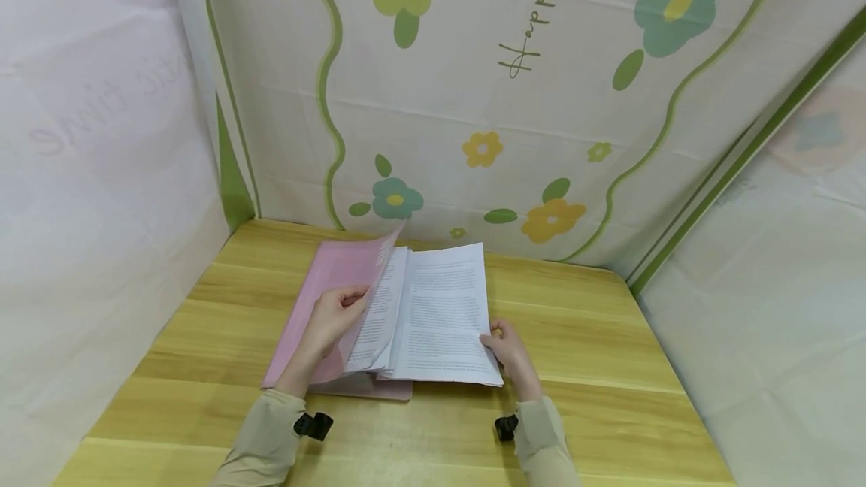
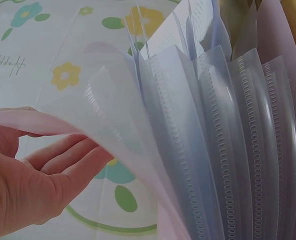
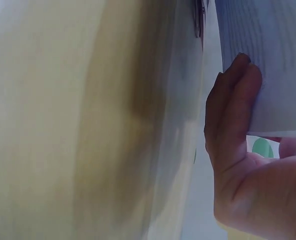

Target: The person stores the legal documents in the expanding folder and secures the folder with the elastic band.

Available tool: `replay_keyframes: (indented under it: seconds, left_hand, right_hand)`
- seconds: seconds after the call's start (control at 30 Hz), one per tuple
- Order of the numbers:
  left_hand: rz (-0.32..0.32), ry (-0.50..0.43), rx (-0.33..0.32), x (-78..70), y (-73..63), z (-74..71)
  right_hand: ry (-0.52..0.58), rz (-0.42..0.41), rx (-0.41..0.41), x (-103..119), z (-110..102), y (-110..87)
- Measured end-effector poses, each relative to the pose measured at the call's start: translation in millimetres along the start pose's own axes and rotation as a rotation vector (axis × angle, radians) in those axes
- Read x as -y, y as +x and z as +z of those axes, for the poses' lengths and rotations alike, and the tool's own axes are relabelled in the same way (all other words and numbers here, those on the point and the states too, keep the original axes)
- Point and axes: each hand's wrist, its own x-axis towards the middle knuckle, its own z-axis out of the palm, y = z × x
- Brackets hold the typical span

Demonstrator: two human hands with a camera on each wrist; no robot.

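A pink file folder (image 1: 334,265) lies on the table with its front cover lifted. My left hand (image 1: 336,316) pinches the edge of that cover; in the left wrist view the pink cover (image 2: 43,122) runs between the thumb and fingers of the left hand (image 2: 48,175). Clear ridged pockets (image 2: 180,125) stand fanned apart inside the folder. Printed paper sheets (image 1: 443,314) extend from the folder's right side. At their right edge my right hand (image 1: 509,352) grips them, thumb above. The right wrist view shows fingers of the right hand (image 3: 238,135) under the paper (image 3: 283,85).
The wooden table (image 1: 595,367) extends on both sides and in front of the folder. A white floral cloth (image 1: 433,96) hangs along the back edge, with white cloth walls left and right. Each wrist carries a small black camera (image 1: 313,425).
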Motion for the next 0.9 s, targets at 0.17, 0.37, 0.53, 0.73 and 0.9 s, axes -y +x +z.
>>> replay_keyframes:
  seconds: [0.17, 0.37, 0.53, 0.73, 0.9]
  left_hand:
    - [-0.003, -0.001, 0.001, -0.5, 0.5, 0.3]
    - [0.006, -0.005, 0.001, 0.2, 0.4, 1.3]
    - [-0.004, 0.005, 0.001, 3.3, 0.8, 2.6]
    - [-0.012, 0.008, -0.004, 2.0, 1.2, 3.4]
    - [-0.014, 0.017, -0.011, 0.9, 2.1, 3.7]
  right_hand:
    - [0.02, 0.003, -0.003, -1, -1, -0.3]
    - [0.034, 0.002, -0.017, 2, 3, -3.4]
    - [0.035, -0.013, -0.028, 4, 11, -3.2]
    - [0.003, -0.033, -0.021, 5, 20, 1.1]
    - [-0.024, -0.044, 0.002, 10, 24, 4.3]
